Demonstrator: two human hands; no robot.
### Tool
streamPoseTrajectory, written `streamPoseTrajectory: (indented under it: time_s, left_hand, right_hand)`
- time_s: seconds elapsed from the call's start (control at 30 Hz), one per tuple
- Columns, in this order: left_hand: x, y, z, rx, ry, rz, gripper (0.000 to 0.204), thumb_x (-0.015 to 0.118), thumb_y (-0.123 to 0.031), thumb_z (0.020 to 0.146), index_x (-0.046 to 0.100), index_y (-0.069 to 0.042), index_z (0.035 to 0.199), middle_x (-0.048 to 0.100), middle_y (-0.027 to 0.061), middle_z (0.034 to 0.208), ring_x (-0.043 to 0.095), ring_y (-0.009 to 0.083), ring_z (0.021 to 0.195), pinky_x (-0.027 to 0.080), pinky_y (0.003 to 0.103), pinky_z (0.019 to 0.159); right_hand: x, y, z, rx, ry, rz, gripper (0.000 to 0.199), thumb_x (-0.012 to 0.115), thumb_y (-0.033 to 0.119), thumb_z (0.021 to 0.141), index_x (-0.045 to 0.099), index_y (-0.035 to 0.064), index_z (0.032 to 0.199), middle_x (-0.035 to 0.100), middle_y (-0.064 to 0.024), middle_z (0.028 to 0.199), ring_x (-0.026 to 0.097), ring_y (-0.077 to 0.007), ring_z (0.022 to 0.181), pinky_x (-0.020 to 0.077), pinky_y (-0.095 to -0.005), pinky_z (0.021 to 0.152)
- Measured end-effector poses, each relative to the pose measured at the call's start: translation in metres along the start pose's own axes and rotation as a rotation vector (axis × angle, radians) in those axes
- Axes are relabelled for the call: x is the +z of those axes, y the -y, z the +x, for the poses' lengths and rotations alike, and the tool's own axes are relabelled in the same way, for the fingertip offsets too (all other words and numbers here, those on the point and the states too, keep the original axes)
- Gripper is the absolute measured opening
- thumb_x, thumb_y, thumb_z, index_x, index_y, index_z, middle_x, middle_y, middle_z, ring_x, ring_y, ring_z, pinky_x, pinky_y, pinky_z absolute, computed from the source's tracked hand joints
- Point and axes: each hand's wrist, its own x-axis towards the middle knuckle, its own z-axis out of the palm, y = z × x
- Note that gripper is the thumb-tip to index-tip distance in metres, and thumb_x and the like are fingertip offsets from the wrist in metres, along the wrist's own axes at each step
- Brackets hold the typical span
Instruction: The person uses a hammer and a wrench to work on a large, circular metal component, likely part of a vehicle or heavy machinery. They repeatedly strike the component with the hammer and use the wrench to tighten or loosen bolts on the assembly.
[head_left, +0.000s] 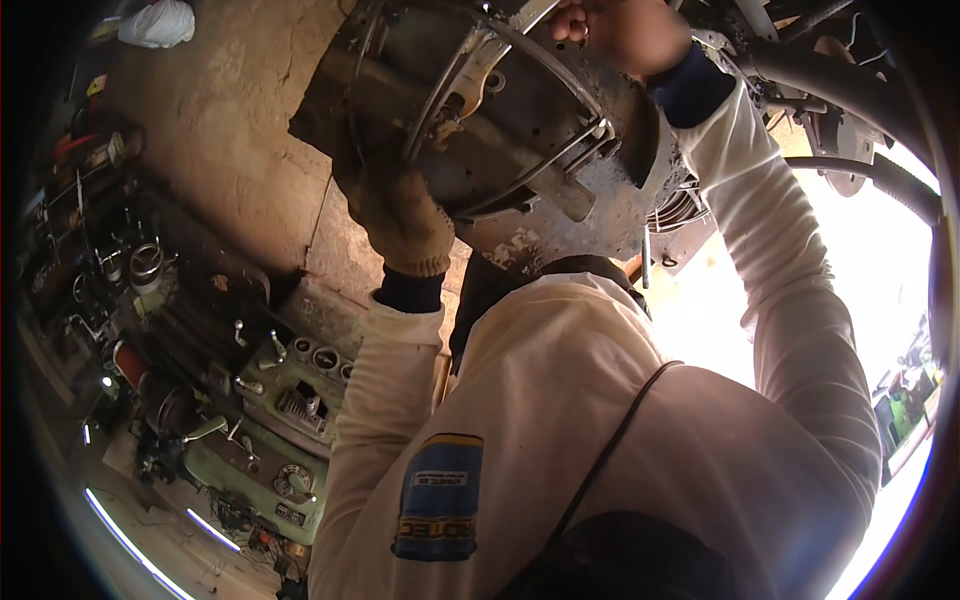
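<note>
In front of me is a large, dark, rounded metal assembly (500, 160) with curved steel rods (555, 60) across it and a worn plate below. My left hand (408, 215), in a brown work glove, is at the assembly's left side, beside a rod's lower end. Its fingers run into deep shadow, so their grip is hidden. At the top, my bare right hand (635, 35) reaches over the assembly's far right edge. The fingers curl inward beside a pale metal bar; the hand is partly blurred, and what it holds cannot be made out.
A green lathe-like machine (250, 460) with levers and dials stands to the left, among dark machinery. Thick dark pipes (840, 85) and frame parts crowd the upper right. A white bag (158, 24) lies on the stained floor (250, 110) at the far left. Bright light enters at right.
</note>
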Motion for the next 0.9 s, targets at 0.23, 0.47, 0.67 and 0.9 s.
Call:
streamPoseTrajectory:
  time_s: [0.23,0.47,0.67,0.9]
  left_hand:
    - [-0.002,0.004,-0.002,0.022,-0.003,0.007,0.058,0.045,-0.042,0.103,0.056,0.005,0.135,0.051,0.0229,0.141,0.051,0.0342,0.130,0.044,0.041,0.108]
    - [-0.004,0.000,0.001,-0.032,0.028,0.065,0.060,0.043,-0.046,0.104,0.057,0.005,0.133,0.049,0.0237,0.142,0.052,0.0357,0.129,0.049,0.042,0.104]
    - [0.001,-0.002,-0.006,-0.100,-0.032,-0.042,0.062,0.043,-0.047,0.104,0.056,0.006,0.133,0.050,0.0240,0.141,0.052,0.0350,0.130,0.050,0.041,0.103]
    - [0.000,-0.002,0.001,-0.033,0.000,-0.006,0.055,0.044,-0.040,0.103,0.059,0.006,0.131,0.052,0.0236,0.139,0.052,0.0343,0.129,0.047,0.042,0.105]
  right_hand:
    - [-0.001,0.004,0.057,-0.031,0.336,-0.090,0.028,0.058,0.027,0.102,0.064,0.0007,0.094,0.068,-0.0092,0.074,0.066,-0.0151,0.057,0.0489,-0.0236,0.047]
    - [0.048,-0.001,0.109,0.131,0.473,-0.129,0.034,0.065,0.032,0.097,0.059,0.0063,0.076,0.058,-0.0063,0.060,0.055,-0.0176,0.048,0.0413,-0.0299,0.045]
    - [0.028,-0.004,0.054,-0.033,0.238,-0.273,0.036,0.058,0.033,0.101,0.064,0.0003,0.087,0.062,-0.0076,0.065,0.057,-0.0148,0.052,0.0411,-0.0280,0.047]
    - [0.005,-0.009,-0.058,0.066,-0.108,0.110,0.026,0.058,0.024,0.102,0.067,0.0004,0.096,0.069,-0.0084,0.080,0.063,-0.0148,0.061,0.0474,-0.0251,0.055]
